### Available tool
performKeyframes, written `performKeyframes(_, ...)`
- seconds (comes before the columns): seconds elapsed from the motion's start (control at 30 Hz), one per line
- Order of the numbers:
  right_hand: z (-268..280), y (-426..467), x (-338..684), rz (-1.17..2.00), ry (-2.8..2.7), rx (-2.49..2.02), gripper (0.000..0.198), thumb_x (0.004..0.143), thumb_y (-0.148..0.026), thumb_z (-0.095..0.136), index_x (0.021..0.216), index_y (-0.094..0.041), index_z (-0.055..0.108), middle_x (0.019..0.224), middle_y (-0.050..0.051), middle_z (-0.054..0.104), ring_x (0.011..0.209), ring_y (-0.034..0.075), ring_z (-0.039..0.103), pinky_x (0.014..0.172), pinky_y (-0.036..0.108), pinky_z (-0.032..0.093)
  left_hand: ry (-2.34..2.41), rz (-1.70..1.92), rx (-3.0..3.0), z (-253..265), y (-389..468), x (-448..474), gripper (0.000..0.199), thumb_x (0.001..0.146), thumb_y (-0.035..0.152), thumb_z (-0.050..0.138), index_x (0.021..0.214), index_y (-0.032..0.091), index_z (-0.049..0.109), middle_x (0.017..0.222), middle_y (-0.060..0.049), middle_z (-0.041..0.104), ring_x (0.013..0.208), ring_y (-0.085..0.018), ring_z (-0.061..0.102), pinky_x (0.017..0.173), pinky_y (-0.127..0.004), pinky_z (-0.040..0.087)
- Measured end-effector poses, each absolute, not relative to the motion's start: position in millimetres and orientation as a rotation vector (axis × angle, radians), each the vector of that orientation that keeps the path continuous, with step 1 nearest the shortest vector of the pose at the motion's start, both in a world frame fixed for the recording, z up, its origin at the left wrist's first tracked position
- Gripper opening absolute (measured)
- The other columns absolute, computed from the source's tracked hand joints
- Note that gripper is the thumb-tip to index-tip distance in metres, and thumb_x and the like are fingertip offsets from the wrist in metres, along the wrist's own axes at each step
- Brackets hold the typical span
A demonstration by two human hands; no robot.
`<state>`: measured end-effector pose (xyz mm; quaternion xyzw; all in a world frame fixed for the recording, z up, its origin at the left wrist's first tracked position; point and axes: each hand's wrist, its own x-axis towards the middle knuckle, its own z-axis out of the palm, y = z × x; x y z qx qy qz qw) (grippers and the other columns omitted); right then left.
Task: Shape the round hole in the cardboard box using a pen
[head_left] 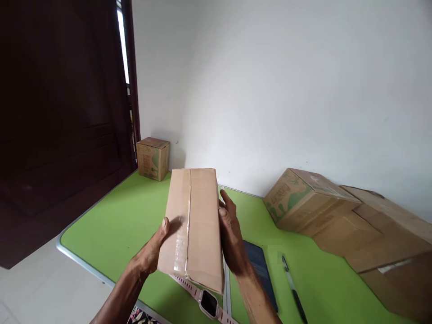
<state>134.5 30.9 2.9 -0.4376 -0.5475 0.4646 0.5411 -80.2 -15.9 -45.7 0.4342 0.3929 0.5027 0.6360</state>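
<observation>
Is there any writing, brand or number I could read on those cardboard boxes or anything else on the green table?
Small brown cardboard box with green print in the corner: print too blurred to read.
Tilted brown cardboard box with green print: lettering too blurred to read.
Plain taped cardboard box held by both hands: no text.
Pink smartwatch: screen dark.

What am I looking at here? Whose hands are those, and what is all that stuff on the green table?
The camera sits on a person's head and looks down, so these are that person's own hands. The left hand and right hand hold a taped cardboard box between them, above a green table. On the table lie a pink smartwatch, a dark phone and a black-handled knife. A small printed carton stands in the far corner, and more cardboard boxes are piled on the right.
</observation>
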Motion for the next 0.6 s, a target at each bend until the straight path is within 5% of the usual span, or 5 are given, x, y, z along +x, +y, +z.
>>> performKeyframes(0.07, 11.0, 31.8, 116.6, 1.148, -1.274, -1.054, 0.113, 0.079, -0.083, 0.076, 0.17, -0.032, 0.033, 0.173, 0.016, 0.044, 0.156, 0.042, 0.047, 0.12, 0.058, 0.05, 0.842, 1.13, 0.844, -45.3, -21.6, -98.7, 0.105, 0.072, 0.094, 0.074, 0.137, 0.012, 0.073, 0.133, -0.026, 0.078, 0.131, -0.05, 0.07, 0.104, -0.067, 0.061)
performKeyframes(0.17, 19.2, 37.9, 94.8, 1.284, -1.311, -0.982, 0.115, 0.074, -0.07, 0.091, 0.167, -0.032, 0.036, 0.166, 0.018, 0.052, 0.143, 0.043, 0.06, 0.108, 0.058, 0.058, 0.882, 1.192, 0.74, -53.7, -24.0, -127.5, 0.101, 0.071, 0.096, 0.071, 0.126, 0.012, 0.078, 0.099, -0.019, 0.085, 0.109, -0.046, 0.081, 0.094, -0.063, 0.066)
performKeyframes(0.3, 1.3, 48.1, 79.7, 1.806, -1.328, -0.776, 0.104, 0.071, -0.074, 0.089, 0.156, -0.026, 0.053, 0.154, 0.019, 0.064, 0.137, 0.043, 0.065, 0.103, 0.061, 0.06, 0.969, 1.282, 0.663, -74.0, -23.9, -157.1, 0.106, 0.06, 0.101, 0.072, 0.12, 0.014, 0.08, 0.086, -0.014, 0.085, 0.098, -0.045, 0.083, 0.088, -0.06, 0.069)
performKeyframes(0.43, -39.0, 51.4, 70.0, 2.119, -1.277, -0.753, 0.101, 0.064, -0.085, 0.085, 0.14, -0.023, 0.065, 0.135, 0.02, 0.075, 0.132, 0.048, 0.067, 0.098, 0.067, 0.06, 1.077, 1.319, 0.674, -84.6, -25.5, -180.5, 0.089, 0.073, 0.092, 0.075, 0.124, 0.019, 0.08, 0.102, -0.015, 0.086, 0.11, -0.044, 0.08, 0.096, -0.06, 0.067)
performKeyframes(0.6, -54.5, 71.9, 51.1, 1.873, -1.272, -0.774, 0.091, 0.07, -0.07, 0.089, 0.143, -0.026, 0.055, 0.147, 0.018, 0.067, 0.134, 0.045, 0.064, 0.101, 0.061, 0.06, 1.237, 1.386, 0.868, -92.2, -21.7, -205.5, 0.093, 0.076, 0.092, 0.072, 0.141, 0.027, 0.071, 0.16, -0.016, 0.063, 0.156, -0.045, 0.048, 0.128, -0.062, 0.042)
